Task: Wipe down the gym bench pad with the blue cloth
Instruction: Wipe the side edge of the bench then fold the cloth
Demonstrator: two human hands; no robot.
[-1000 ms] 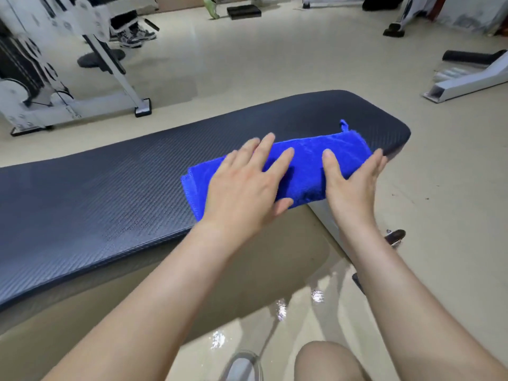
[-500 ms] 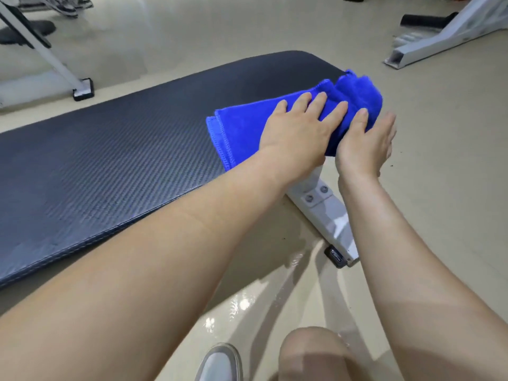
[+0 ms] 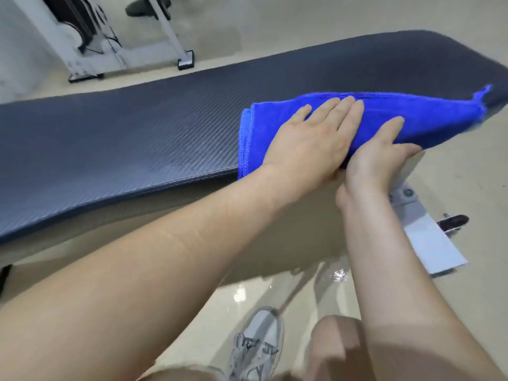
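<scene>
head view: half a second ago the blue cloth (image 3: 428, 119) was bunched up at the rounded right end of the pad (image 3: 123, 144). now it's stretched out long and flat again, much as it lay a second ago. it sits on the right part of the pad, near edge draped over the pad's front lip, loop tag pointing at the far right end. my read: one pass to the end is done and the cloth is reset for the next stroke. the whole left stretch of the pad shows no cloth on it, so i'd say plenty of wiping is left.

hands: left hand (image 3: 308, 141) lies flat on top of the cloth near its left hem, fingers straight and together, palm pressing down, not gripping. right hand (image 3: 376, 155) is just beside it, touching. one digit lies on top of the cloth and the rest curl under the hanging edge, so it's pinching the cloth at the pad's front lip. both forearms reach in from low in the frame, left arm crossing towards the right.

white frame leg (image 3: 420, 237) sits below the right hand, grey shoe (image 3: 258, 345) on the floor.
</scene>
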